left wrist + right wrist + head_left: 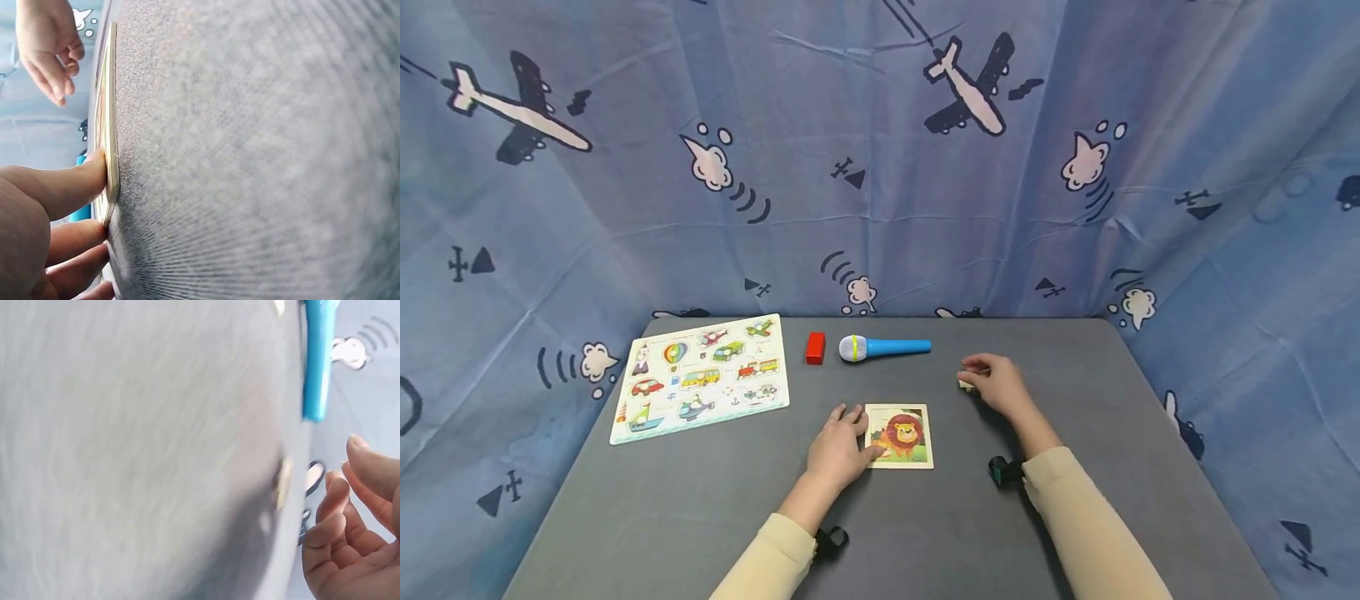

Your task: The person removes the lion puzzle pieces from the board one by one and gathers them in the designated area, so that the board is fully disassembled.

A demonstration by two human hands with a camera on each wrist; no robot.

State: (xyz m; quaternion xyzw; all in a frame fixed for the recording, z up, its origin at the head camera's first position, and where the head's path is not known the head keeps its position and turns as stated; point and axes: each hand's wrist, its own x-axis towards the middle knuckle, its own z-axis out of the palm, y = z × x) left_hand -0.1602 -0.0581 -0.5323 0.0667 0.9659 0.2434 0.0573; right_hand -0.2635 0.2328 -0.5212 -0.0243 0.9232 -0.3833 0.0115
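A square picture board with a lion on it (898, 437) lies flat on the grey table. My left hand (838, 447) rests at its left side, fingers spread, with the thumb on the picture near the left edge. From the left wrist, the board's pale edge (112, 112) shows under the thumb, and the other fingertips touch down by its corner. Further right, my right hand (996, 383) hovers with loosely curled fingers over a small flat pale piece (966, 386). In the right wrist view that piece (284, 483) lies on the table, apart from the fingers.
A blue toy microphone (895, 347) with a grey head lies behind the board. Left of it is a red block (816, 348). A large vehicle picture board (703, 375) lies at the left. A blue patterned curtain (865, 167) hangs behind the grey table (925, 542).
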